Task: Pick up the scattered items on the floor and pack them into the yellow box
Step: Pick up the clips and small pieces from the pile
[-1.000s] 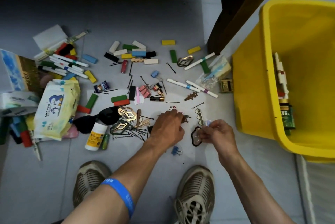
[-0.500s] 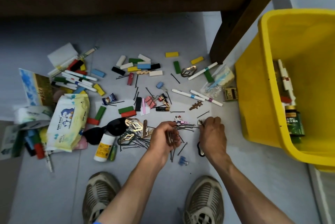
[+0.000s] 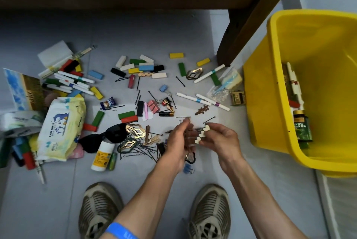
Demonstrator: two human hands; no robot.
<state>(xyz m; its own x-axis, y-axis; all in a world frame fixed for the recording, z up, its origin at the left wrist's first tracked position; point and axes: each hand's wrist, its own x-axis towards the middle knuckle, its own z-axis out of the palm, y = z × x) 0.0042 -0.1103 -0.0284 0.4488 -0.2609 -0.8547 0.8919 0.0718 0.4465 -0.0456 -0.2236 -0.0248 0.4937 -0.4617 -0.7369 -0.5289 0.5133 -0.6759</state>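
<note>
- A person crouches over a grey floor, both bare hands held just above a scatter of small items.
- The right hand pinches a cream hair clip, shaped like a row of three hearts, between thumb and fingertips.
- The left hand sits just beside it, fingers curled round a small bundle of dark hairpins; the clip lies between the two hands, touching or nearly touching the left fingers.
- More loose hairpins lie in a tangle on the floor just left of the left hand, mixed with gold openwork hair clips.
- A yellow box stands on the floor to the right, well apart from the hands. Inside it, against the near wall, are a green jar with a gold lid and a long white and red item I cannot make out clearly.
- Farther out on the floor lie coloured rectangular blocks, white marker pens, a pack of baby wipes, black sunglasses and a white bottle with a yellow label.
- A blue wristband circles the left forearm.
</note>
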